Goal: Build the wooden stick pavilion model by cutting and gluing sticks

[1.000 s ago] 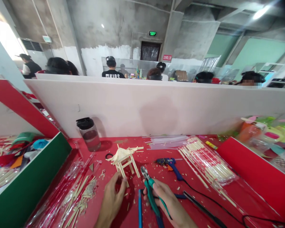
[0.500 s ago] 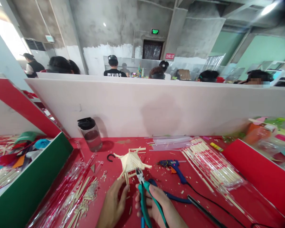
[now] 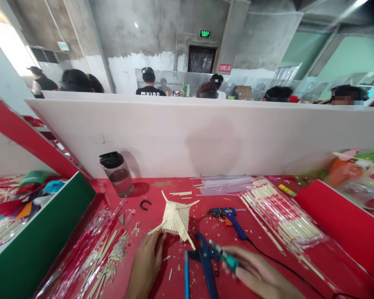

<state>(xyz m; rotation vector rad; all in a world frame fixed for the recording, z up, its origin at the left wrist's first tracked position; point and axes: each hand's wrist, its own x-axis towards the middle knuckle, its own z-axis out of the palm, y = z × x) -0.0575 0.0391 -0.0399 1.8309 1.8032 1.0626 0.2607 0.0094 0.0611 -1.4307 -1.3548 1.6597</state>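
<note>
A small pale model roof (image 3: 176, 216), built of thin wooden sticks with long corner pieces, is at the middle of the table. My left hand (image 3: 148, 259) grips it at its near left corner, the fingertips partly hidden under it. Off to the right, my right hand (image 3: 257, 272) holds teal-handled diagonal cutters (image 3: 229, 259), blurred by motion. Between my hands lie a dark blue cutting tool (image 3: 207, 265) with a black blade and a light blue bar (image 3: 187, 274). Beyond the right hand rests a blue glue gun (image 3: 232, 218) with a black cord.
A water bottle (image 3: 116, 174) stands before the white partition (image 3: 156, 137). Bundled sticks (image 3: 283, 211) in plastic lie at right, beside a red box wall (image 3: 345, 224). Cut stick pieces (image 3: 112, 257) and a green box wall (image 3: 50, 236) are at left. Loose scraps dot the red tabletop.
My right hand has carried the diagonal cutters away from the model to the right. The model has turned in my left hand, showing its roof from another side. The dark blue tool now points differently.
</note>
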